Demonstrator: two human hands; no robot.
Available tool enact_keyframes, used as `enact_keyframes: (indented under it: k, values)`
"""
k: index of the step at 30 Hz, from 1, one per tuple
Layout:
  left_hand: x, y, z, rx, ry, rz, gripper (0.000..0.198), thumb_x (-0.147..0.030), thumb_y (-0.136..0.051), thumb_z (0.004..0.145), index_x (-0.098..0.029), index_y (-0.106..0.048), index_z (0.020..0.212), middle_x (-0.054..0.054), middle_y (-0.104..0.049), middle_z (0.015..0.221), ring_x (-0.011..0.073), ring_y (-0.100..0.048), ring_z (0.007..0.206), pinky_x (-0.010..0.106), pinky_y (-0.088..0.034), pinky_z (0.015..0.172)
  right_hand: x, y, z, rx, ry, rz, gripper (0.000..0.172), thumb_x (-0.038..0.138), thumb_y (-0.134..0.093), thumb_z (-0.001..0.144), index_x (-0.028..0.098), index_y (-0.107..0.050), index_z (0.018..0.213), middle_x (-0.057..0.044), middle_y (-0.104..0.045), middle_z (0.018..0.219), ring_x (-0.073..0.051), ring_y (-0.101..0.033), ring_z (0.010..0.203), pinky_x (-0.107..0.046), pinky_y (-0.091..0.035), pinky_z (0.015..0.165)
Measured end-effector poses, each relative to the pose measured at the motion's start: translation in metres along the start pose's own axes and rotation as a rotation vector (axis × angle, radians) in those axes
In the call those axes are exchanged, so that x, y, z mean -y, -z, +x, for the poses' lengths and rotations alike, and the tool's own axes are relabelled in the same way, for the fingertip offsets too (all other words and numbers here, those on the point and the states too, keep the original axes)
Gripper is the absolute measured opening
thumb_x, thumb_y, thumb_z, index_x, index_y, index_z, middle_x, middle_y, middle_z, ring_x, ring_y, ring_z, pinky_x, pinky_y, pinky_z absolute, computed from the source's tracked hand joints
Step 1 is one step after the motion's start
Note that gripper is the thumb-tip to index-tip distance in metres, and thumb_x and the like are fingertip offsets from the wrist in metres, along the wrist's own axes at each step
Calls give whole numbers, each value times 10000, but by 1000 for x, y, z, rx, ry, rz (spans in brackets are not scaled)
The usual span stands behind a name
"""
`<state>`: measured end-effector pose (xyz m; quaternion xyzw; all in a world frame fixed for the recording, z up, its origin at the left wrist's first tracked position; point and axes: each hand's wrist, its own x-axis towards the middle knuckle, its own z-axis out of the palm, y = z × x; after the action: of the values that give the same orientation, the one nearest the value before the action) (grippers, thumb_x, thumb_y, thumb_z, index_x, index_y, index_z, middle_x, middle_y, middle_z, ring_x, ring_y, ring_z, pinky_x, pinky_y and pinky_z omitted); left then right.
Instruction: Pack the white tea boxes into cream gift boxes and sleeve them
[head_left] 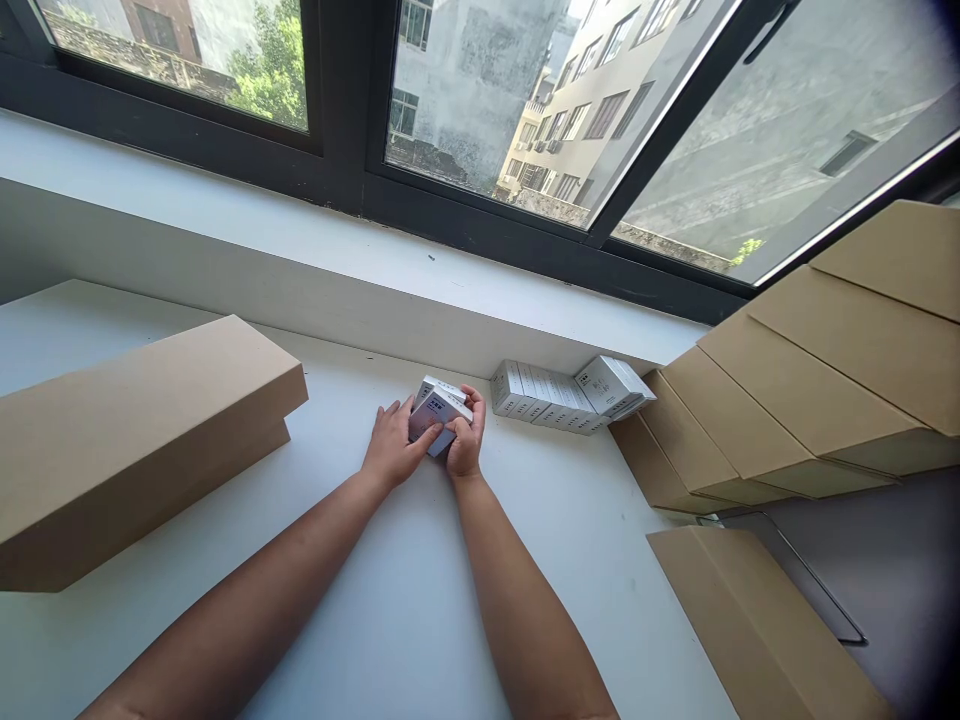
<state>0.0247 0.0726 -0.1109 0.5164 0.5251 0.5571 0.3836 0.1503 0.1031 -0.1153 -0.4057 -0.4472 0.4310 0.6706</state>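
Note:
Two or so small white printed boxes [437,411] are held together over the white table, one overlapping another. My left hand [397,440] grips them from the left, its thumb across the front box. On the right side, my right hand [466,436] closes around the same boxes, thumb on the front face. Just right of my hands, a row of similar small white boxes [544,395] stands against the low wall. A few more white boxes [606,386] lie tilted on the right end of that row.
Long brown cardboard boxes [150,420] lie stacked at the left. Several brown cartons [795,390] stand in a row at the right, with another brown carton [750,610] below them. A windowsill [360,250] and dark-framed windows run along the back of the white table [360,620].

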Motion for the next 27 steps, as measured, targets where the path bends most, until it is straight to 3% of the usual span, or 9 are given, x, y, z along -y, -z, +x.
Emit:
enact_keyframes:
  k: [5,10,14,18,20,27]
  values:
    - [10,-5,0,67,10,135,710,-539,-748,761,-182,-565,1347,176,-548,1475,388,-284,1513,538,7,1253,-3,2,2,-32,11,2,517,244,-498,646,241,-514,1163,-42,-526,1068,-191,-551,924,-341,-489,812]
    - [8,-4,-1,70,-15,194,678,-396,-597,885,-174,-392,1491,179,-474,1530,342,-285,1517,548,11,1259,5,-5,-5,-66,143,-27,396,241,-549,660,249,-475,1049,-38,-523,1103,-195,-550,963,-335,-479,826]
    - [4,0,-6,154,-62,199,806,-255,-618,811,-226,-295,1550,144,-429,1562,344,-316,1493,565,-164,1243,10,-8,-10,-54,264,-79,331,254,-590,696,250,-480,1008,-45,-529,1156,-209,-542,1026,-352,-464,875]
    - [3,1,-11,293,-159,278,1110,-314,-761,690,-219,-121,1592,174,-305,1617,394,-296,1483,563,-311,1185,10,-6,-9,-3,326,-128,210,392,-562,855,236,-560,996,-47,-571,1076,-216,-553,986,-366,-450,876]
    - [4,0,-12,296,-164,330,1161,-366,-775,698,-211,-47,1589,200,-277,1617,401,-289,1486,578,-323,1174,9,-5,-8,24,340,-130,268,475,-486,920,232,-595,954,-45,-585,1013,-217,-562,951,-366,-449,856]
    - [5,-2,-12,190,-213,307,1135,-374,-789,689,-244,-53,1544,205,-399,1523,382,-427,1412,562,-424,1093,9,-7,-7,-8,375,-104,483,628,-364,964,238,-620,843,-52,-594,916,-232,-573,932,-383,-437,876]
